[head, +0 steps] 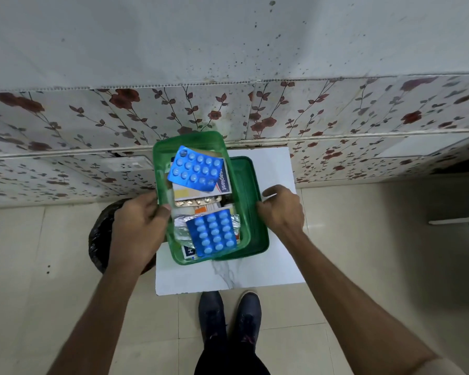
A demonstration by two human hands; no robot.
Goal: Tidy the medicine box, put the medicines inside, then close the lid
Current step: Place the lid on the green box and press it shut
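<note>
A translucent green medicine box sits over the white tabletop, full of medicines. On top lie a light-blue blister pack, a white plaster carton and a darker blue blister pack; silver and orange strips show between them. My left hand grips the box's left wall, thumb over the rim. The green lid lies partly under the box, sticking out to the right. My right hand holds the lid's right edge.
A bin lined with a black bag stands on the floor left of the small table, partly behind my left arm. A floral-tiled wall rises just behind the table. My dark shoes are at the table's near edge.
</note>
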